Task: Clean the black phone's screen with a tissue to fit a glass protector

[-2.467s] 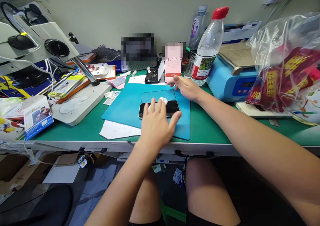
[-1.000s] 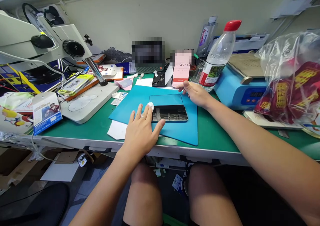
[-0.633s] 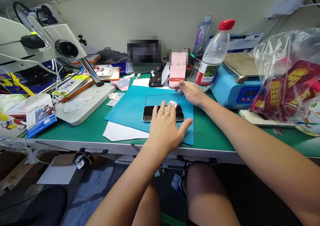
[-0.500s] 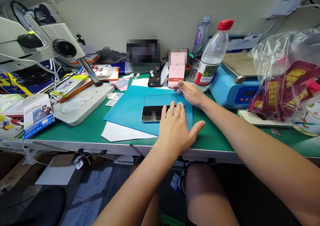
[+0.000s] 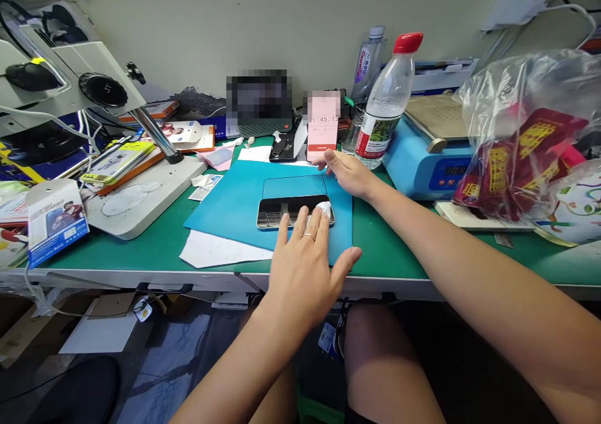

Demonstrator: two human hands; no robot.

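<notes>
My left hand reaches in palm down, a ring on one finger. Its fingers are stretched out over the near edge of a dark-screened phone, with the thumb spread to the right. A crumpled white wipe lies at its fingertips on the phone's right part. My right hand rests at the far right corner of the blue mat, thumb raised and fingers apart, with nothing seen in it. Behind the phone, a clear dark-edged glass sheet lies flat on the mat, close to the right fingertips.
Behind the mat stand a pink-screened phone and a red-capped bottle. A blue device with a metal plate and a plastic bag of red packets are at right. A microscope stand and booklets crowd the left.
My left hand and the wipe have slid slightly left and nearer to me across the phone. The right hand stays by the mat's far corner. The whole view has shifted a little.
</notes>
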